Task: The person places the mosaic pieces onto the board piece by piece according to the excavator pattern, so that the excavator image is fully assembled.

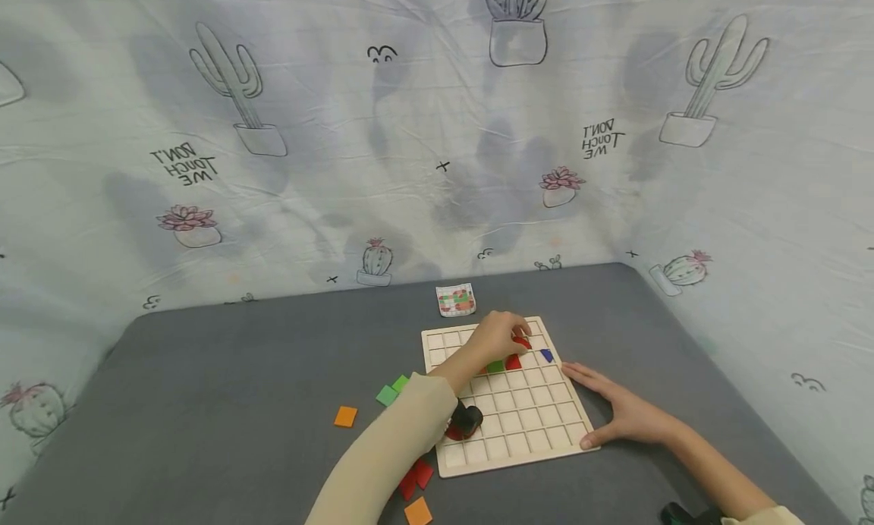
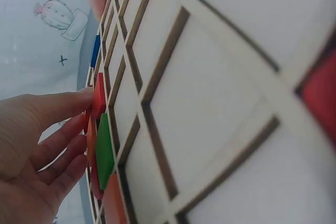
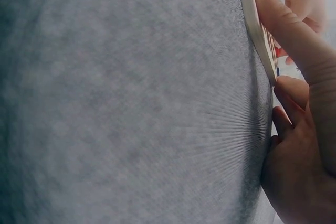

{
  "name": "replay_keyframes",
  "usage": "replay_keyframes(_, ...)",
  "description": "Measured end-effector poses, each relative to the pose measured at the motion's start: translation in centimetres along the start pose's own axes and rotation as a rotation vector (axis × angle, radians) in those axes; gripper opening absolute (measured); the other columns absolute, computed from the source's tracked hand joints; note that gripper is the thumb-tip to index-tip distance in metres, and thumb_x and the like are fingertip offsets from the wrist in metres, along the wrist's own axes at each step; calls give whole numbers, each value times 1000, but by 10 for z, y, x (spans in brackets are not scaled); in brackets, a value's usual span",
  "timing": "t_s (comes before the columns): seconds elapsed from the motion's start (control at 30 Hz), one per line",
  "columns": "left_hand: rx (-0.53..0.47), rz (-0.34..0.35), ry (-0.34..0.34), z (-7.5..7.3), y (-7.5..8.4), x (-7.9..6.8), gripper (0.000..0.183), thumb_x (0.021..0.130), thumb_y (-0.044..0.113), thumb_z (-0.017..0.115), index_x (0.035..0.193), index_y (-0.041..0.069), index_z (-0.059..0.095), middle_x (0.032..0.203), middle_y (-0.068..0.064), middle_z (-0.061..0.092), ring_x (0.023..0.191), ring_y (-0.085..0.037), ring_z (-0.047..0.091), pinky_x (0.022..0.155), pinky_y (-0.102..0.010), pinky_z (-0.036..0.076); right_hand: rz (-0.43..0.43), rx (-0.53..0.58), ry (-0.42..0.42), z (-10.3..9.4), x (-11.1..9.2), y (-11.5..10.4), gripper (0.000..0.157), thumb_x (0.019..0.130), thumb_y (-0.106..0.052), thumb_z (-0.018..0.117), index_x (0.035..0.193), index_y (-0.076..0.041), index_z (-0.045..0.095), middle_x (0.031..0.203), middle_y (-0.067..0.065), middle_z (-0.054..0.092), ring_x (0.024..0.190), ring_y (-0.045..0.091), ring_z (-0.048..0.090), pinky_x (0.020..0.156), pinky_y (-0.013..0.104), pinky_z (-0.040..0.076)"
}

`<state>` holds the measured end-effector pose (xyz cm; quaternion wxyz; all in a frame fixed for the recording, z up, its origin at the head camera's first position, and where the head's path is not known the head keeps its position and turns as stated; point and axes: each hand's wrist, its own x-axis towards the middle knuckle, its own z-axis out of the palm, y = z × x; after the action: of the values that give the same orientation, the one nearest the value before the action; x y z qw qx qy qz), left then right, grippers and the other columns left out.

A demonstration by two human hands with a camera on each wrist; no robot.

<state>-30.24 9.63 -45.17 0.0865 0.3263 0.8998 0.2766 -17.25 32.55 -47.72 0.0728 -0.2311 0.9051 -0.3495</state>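
A pale wooden grid board (image 1: pixel 515 419) lies on the grey table. My left hand (image 1: pixel 495 339) reaches over its far part and pinches a red tile (image 1: pixel 522 343) between thumb and fingers. In the left wrist view the thumb touches a red tile (image 2: pixel 98 98), beside a green tile (image 2: pixel 105 148) and an orange tile (image 2: pixel 114 200). A blue tile (image 1: pixel 547 355) sits to the right on the board. My right hand (image 1: pixel 628 413) rests at the board's right edge, fingers spread. Its thumb (image 3: pixel 289 27) touches the board's edge (image 3: pixel 254 30) near the close corner.
Loose green tiles (image 1: pixel 387 395), an orange tile (image 1: pixel 346 416), red tiles (image 1: pixel 423 473) and another orange tile (image 1: pixel 419 511) lie left of the board. A small colored pattern card (image 1: pixel 456 300) lies behind it. A printed cloth (image 1: pixel 410 168) hangs around the table.
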Motion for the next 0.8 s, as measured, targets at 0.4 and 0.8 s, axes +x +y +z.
replay_keyframes(0.4,30,21,7,2,-4,-2,23,81,21,71,103,17,69,95,3,67,84,-9,61,69,-18,47,18,9,-2,2,1,1,100,63,-35,83,145,-14,30,148,16,26,128,-11,13,98,35,32)
replay_keyframes(0.8,-46,121,-33,-16,-15,-34,22,86,24,65,106,16,67,97,3,67,81,-9,60,69,-20,46,30,1,7,3,1,1,100,62,-38,83,145,-15,31,148,14,27,127,-15,11,98,35,32)
